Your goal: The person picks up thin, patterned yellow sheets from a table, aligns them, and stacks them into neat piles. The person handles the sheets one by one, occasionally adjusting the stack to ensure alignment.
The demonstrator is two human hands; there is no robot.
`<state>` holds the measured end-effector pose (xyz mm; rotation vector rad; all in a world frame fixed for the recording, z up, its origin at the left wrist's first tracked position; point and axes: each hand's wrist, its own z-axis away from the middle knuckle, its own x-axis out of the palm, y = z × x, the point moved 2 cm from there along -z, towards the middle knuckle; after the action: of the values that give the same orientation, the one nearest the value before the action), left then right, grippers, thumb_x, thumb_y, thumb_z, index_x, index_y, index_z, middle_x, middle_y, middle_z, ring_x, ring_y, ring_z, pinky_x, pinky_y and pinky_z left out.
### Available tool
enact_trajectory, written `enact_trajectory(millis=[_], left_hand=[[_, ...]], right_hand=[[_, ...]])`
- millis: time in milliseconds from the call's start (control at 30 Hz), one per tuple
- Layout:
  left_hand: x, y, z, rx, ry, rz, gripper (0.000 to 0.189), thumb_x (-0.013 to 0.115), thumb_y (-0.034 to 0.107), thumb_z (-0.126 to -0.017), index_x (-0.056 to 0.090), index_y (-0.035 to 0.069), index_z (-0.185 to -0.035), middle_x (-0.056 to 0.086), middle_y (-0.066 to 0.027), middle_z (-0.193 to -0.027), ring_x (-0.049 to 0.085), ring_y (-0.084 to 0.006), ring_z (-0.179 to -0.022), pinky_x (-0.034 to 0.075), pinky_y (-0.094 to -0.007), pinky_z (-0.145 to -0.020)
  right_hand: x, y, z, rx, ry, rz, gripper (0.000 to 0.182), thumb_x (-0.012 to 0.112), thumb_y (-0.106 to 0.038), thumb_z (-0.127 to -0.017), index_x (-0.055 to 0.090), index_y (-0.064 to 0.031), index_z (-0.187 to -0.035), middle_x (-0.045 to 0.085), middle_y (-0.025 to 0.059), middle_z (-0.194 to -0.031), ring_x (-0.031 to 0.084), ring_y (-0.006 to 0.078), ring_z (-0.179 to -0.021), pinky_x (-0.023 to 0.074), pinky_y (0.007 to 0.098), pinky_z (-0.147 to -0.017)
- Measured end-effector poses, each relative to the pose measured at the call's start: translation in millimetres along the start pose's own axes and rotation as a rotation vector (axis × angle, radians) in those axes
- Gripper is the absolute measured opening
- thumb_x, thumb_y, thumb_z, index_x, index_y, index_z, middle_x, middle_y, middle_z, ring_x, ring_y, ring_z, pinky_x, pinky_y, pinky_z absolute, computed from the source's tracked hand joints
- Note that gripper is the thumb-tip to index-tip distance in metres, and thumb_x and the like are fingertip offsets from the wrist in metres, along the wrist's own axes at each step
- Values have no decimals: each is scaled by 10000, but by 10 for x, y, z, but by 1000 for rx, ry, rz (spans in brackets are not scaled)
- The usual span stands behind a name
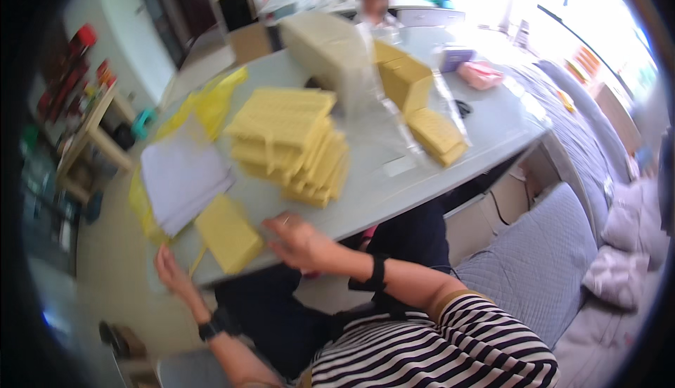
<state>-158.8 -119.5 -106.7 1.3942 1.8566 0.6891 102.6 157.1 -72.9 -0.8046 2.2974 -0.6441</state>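
Note:
A yellow paper packet (229, 235) lies at the near edge of the table, between my two hands, with a thin yellow strip hanging from its left side. My left hand (176, 280) is beside that strip at the table edge, fingers pointing up and nothing seen in it. Just right of the packet, my right hand (298, 243) hovers with thumb and fingers apart. Beyond it rises an uneven stack of yellow paper packets (285, 129), blurred, with a strip hanging down its front. White paper sheets (182, 177) rest left of the stack, on a yellow plastic bag (216, 103).
An upright pale box (327, 45) and clear plastic wrap around an open yellow box (403, 76) stand farther back on the glass-topped table (364, 198). A purple box (456, 58) and a pink packet (481, 75) sit at right. Another person (373, 5) is across the table. A grey cushion (543, 251) lies beside me.

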Motion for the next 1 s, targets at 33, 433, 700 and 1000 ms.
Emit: enact_trajectory(millis=[33,433,700,1000], left_hand=[[42,35,7,47,19,-48,270,565,172,-1036,683,-16,-1190,656,-112,-1161,612,-229,-1093,483,-351,-976],[369,2052,739,623,-447,-185,392,866,130,-710,712,23,-1053,645,-117,-1077,576,-324,-1032,477,-399,-898],[508,2131,752,732,-504,-341,377,868,70,-708,723,16,-1051,674,-112,-1019,630,-303,-949,502,-402,-864],[576,2107,719,611,-572,-251,287,833,44,-760,730,-1,-1025,679,-113,-996,656,-288,-904,533,-365,-774]], right_hand=[[-22,54,15,-8,-3,49,451,717,-118,-857,564,23,-1258,631,249,-1070,607,448,-994,520,486,-845],[-194,-89,-96,110,-40,-19,354,678,-26,-859,581,27,-1195,669,250,-1062,643,435,-983,526,453,-842],[-182,-60,-94,131,32,-48,376,700,-50,-871,595,-2,-1229,709,198,-1067,666,343,-744,516,357,-644],[-161,-6,-42,94,100,-72,369,687,-66,-878,595,-2,-1229,709,201,-1026,681,355,-794,535,385,-688]])
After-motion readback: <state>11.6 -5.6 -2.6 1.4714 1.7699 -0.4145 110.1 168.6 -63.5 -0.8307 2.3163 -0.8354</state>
